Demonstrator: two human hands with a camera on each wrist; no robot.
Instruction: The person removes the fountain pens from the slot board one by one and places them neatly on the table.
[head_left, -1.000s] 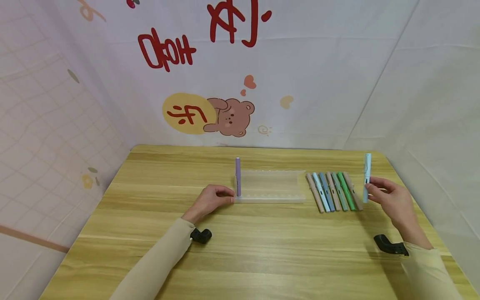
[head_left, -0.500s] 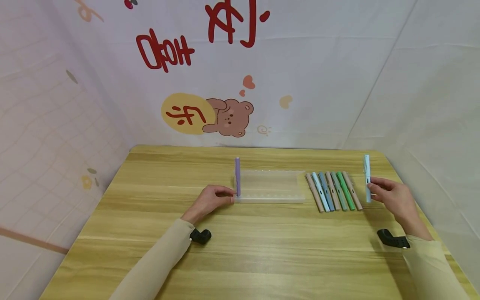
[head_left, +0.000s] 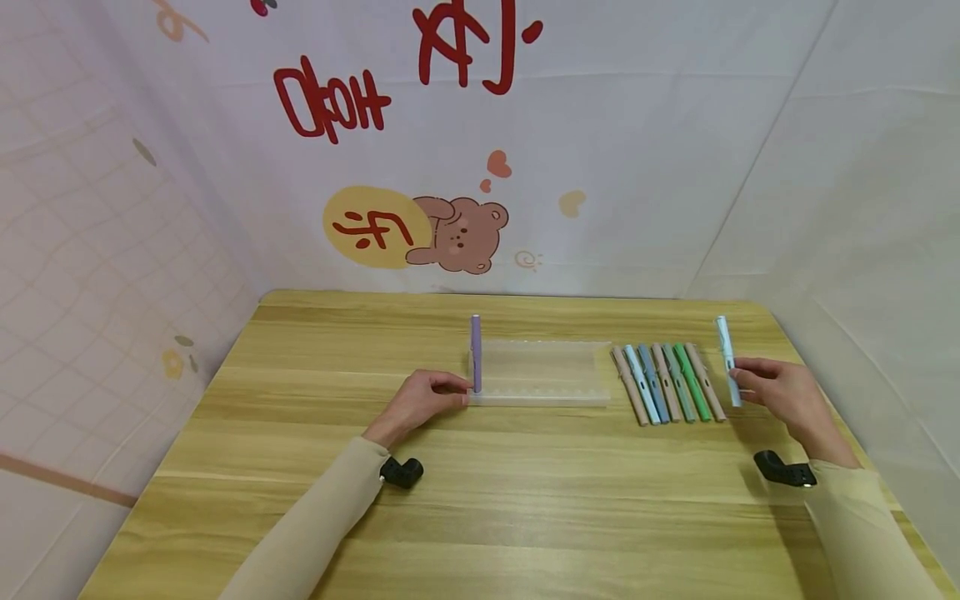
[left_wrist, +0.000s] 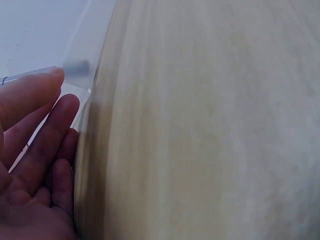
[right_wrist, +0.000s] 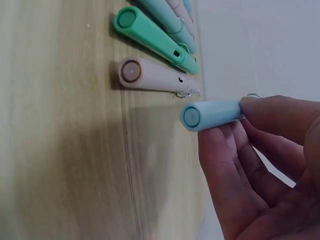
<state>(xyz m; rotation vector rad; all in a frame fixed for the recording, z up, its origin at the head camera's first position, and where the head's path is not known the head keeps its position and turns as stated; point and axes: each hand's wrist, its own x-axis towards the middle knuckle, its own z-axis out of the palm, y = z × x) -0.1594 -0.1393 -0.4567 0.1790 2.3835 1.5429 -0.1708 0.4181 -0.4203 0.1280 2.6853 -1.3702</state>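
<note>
My right hand [head_left: 787, 398] pinches a light blue pen [head_left: 726, 354] between thumb and fingers, a little above the table. The pen leans, its top to the left; in the right wrist view its round end [right_wrist: 191, 117] faces the camera. At the table's middle lies a clear plastic pen rack [head_left: 540, 398]. A purple pen [head_left: 476, 354] stands upright at the rack's left end. My left hand [head_left: 423, 402] holds that same end, thumb at the front corner. In the left wrist view, the thumb [left_wrist: 35, 92] overlaps the clear plastic, and the other fingers are bent beside it.
Several pens lie side by side right of the rack, among them a green pen [head_left: 692, 382] and a brownish pen [head_left: 706, 382] nearest my right hand. A white cloth backdrop [head_left: 637, 167] rises behind the wooden table [head_left: 525, 500].
In my right hand, the light blue pen has gone from nearly upright to leaning left, its top slightly lower. My left hand, the rack and the purple pen stay in place.
</note>
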